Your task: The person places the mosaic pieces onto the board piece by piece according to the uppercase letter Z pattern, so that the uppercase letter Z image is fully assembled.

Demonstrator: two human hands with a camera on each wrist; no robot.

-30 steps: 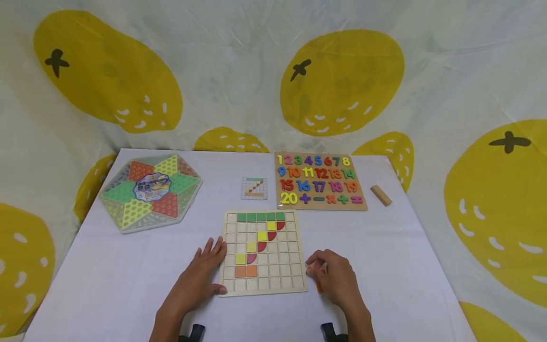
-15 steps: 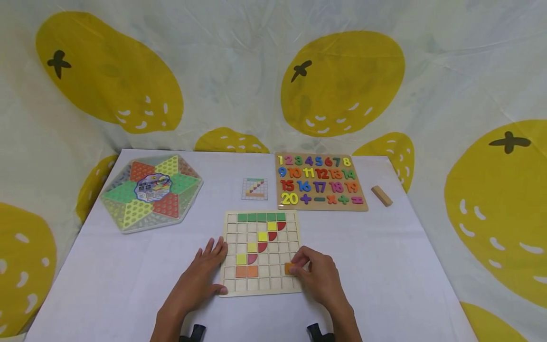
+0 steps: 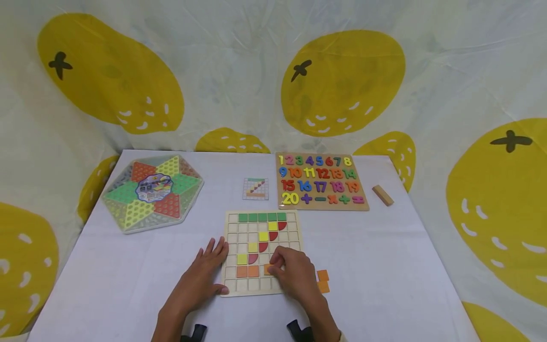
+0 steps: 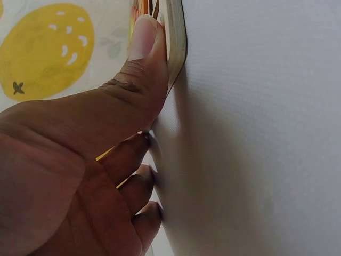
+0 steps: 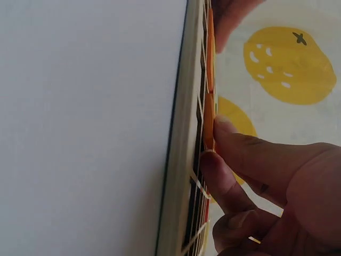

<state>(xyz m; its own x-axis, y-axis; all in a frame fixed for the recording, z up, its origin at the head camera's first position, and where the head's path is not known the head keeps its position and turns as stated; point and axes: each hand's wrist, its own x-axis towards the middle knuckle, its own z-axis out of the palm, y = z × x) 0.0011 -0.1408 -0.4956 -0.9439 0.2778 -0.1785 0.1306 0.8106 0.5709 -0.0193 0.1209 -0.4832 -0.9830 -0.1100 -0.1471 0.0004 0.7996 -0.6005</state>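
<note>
My right hand pinches an orange square tile between thumb and fingertips, low over the wooden grid board. To the left of that tile, two orange tiles lie side by side in the same row. Above them, yellow squares and red quarter-circle tiles climb diagonally to a row of green tiles. My left hand rests at the board's left edge with fingers spread. In the left wrist view its thumb lies over the board's edge.
Two loose orange tiles lie right of the board, beside my right wrist. Behind are a small pattern card, a number puzzle board and a wooden block. A hexagonal Chinese checkers set lies back left.
My right hand has picked up an orange tile from beside the board and carried it left over the grid. Two orange tiles there have come into sight. My left hand stays put.
</note>
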